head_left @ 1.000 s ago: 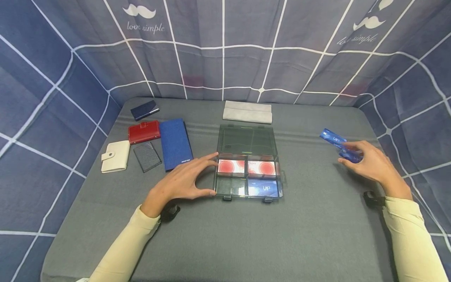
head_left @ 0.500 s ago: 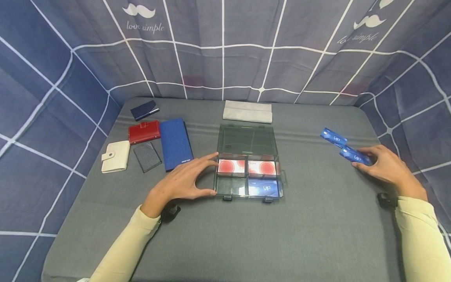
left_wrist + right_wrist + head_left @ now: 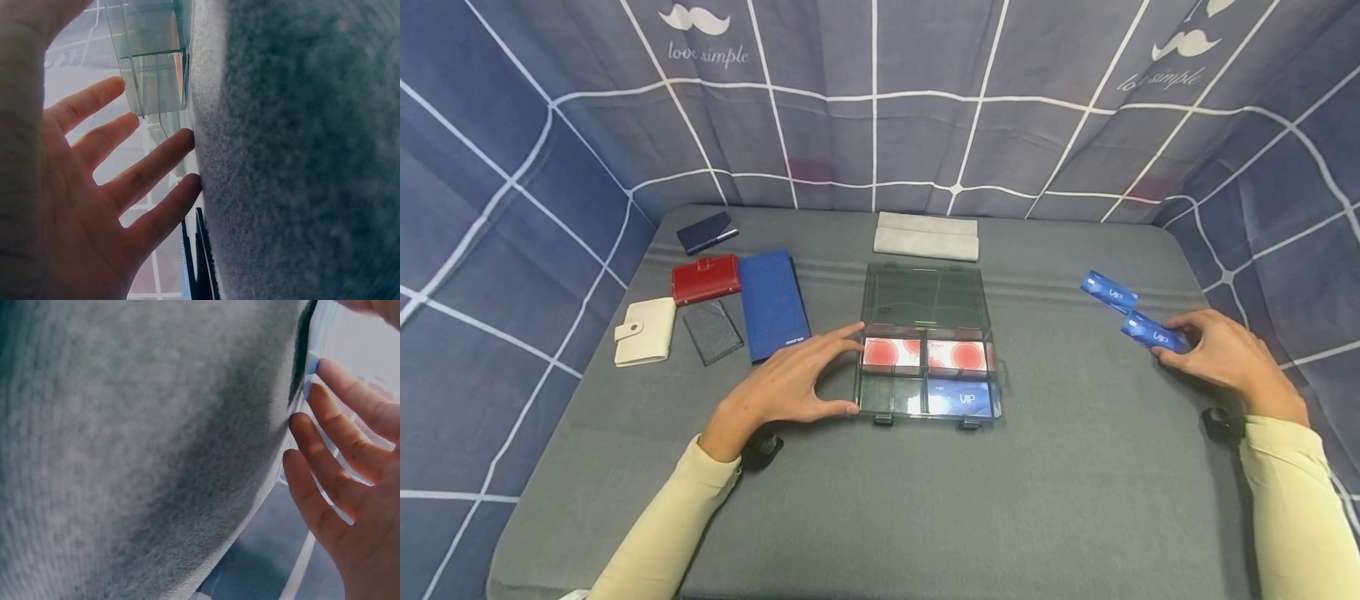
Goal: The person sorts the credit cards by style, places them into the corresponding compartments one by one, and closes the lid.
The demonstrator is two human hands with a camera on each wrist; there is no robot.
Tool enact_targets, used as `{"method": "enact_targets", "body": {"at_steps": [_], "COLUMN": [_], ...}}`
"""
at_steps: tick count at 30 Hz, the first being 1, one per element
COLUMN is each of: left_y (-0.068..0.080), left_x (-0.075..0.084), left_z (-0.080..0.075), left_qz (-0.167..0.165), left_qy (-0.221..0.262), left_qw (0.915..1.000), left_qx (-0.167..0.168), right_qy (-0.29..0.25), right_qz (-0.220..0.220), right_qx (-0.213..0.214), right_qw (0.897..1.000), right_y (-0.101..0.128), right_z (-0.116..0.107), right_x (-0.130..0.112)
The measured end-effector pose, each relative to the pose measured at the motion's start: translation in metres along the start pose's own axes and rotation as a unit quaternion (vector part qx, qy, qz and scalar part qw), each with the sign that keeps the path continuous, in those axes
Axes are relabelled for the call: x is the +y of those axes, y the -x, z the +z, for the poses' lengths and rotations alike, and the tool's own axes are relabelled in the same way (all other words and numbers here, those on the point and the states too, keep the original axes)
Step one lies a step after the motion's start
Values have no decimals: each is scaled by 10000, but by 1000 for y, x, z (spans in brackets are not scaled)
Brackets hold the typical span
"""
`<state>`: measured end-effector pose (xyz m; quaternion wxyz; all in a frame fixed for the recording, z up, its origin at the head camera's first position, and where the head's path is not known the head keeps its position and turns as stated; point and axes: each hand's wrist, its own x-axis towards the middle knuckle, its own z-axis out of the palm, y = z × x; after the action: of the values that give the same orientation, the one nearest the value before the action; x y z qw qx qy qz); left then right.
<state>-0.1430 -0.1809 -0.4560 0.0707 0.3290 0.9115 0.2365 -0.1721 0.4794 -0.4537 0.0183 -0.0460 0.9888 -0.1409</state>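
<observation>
In the head view, a translucent dark-green compartment box (image 3: 927, 302) lies with its lid raised to the back. Red-and-white cards (image 3: 891, 354) fill both rear compartments; blue VIP cards (image 3: 958, 398) lie in the front right one. My left hand (image 3: 782, 383) has thumb and index fingertip at the box's left side, its fingers spread in the left wrist view. On the right, my right hand (image 3: 1228, 358) pinches the right end of a blue VIP card (image 3: 1153, 333) between thumb and fingers, low over the table. A second VIP card (image 3: 1108, 292) lies just beyond, corners meeting.
Left of the box lie a blue folder (image 3: 773, 304), a red card wallet (image 3: 706, 279), a cream wallet (image 3: 646, 332), a dark grey sleeve (image 3: 713, 333) and a navy card case (image 3: 707, 233). A light grey folded pouch (image 3: 927, 237) rests behind the box.
My right hand has shifted right, from over the nearer VIP card to its right end, uncovering most of it. The left hand and the box have stayed put.
</observation>
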Motion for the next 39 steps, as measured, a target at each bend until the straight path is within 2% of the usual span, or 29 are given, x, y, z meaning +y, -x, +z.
{"method": "enact_targets", "body": {"at_steps": [3,9,19,30,39], "left_y": [0,0,1,2,1], "left_x": [0,0,1,1,2], "left_z": [0,0,1,1,0], "left_qz": [-19,-30,-20,48,68], "left_qy": [-6,-10,-6,-71,-44], "left_qw": [10000,10000,10000,9999,9999], "left_qx": [-27,-33,-6,66,121], "right_qy": [77,229,411,519,353], "right_qz": [-78,-520,-1227,-2326,-3104], "right_qx": [15,251,737,951,676], "right_qw": [9999,9981,9889,9665,9475], "right_y": [1,0,-7,-10,-4], "right_z": [0,5,3,10,24], "right_x": [-6,-28,-101,-188,-246]}}
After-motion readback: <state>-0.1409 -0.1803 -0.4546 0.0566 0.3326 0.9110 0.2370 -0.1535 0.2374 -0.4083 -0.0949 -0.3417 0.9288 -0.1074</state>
